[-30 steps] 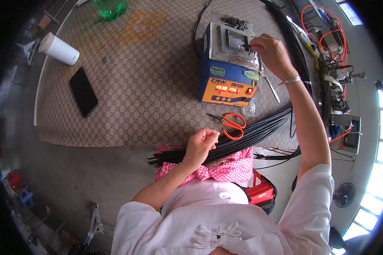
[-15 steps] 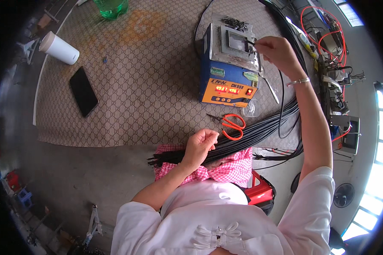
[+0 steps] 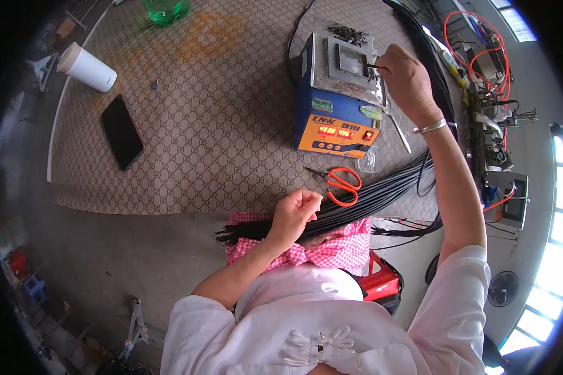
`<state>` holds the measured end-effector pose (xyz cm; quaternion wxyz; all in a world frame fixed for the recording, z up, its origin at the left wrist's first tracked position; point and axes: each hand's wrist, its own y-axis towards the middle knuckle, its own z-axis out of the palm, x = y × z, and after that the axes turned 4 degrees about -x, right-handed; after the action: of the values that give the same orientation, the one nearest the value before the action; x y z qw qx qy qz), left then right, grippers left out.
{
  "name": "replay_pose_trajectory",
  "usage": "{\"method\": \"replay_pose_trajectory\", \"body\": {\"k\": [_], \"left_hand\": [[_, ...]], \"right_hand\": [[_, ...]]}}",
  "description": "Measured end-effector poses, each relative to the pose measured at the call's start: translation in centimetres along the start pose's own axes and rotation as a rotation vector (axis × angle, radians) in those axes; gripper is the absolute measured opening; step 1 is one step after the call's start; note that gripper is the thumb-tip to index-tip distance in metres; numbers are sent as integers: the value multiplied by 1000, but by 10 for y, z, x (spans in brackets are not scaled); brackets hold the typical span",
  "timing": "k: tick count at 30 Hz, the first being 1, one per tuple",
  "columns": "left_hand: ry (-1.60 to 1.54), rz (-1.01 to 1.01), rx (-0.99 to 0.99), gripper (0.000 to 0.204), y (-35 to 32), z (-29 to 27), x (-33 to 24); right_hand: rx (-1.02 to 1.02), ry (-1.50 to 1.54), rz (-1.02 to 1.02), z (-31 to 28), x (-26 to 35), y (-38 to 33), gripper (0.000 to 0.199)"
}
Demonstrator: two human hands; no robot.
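Note:
My right hand is closed on a thin black cable, its tip pointing left over the right rim of the solder pot's square basin. That pot is a blue box with an orange front panel and lit red digits. By the table's near edge my left hand is curled with thumb and fingers pinched together; whatever is in the pinch is too small to make out. It rests against a bundle of black cables. Just beyond it lie orange-handled scissors.
Dark scraps sit behind the basin. A metal spoon-like tool and a clear plastic lid lie beside the pot. Farther left are a phone, a white tumbler and a green container. Machinery with red tubing stands at right.
My right hand has turned and shifted slightly up and right, drawing the cable tip back a little from the basin. The hanging cable loop has moved. My left hand stays put.

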<state>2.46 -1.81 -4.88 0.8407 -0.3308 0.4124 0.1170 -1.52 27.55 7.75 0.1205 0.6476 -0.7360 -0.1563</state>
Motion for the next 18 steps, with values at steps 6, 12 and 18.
{"method": "replay_pose_trajectory", "body": {"k": [6,12,18], "left_hand": [[15,11,1,15,0,-1,-1],[-2,23,8,14,1,-1,1],[2,17,5,14,1,-1,2]], "right_hand": [[36,-24,1,6,2,2,5],[32,-54,-53,10,2,4,7],[39,-78,-74,10,3,5,8]]}}
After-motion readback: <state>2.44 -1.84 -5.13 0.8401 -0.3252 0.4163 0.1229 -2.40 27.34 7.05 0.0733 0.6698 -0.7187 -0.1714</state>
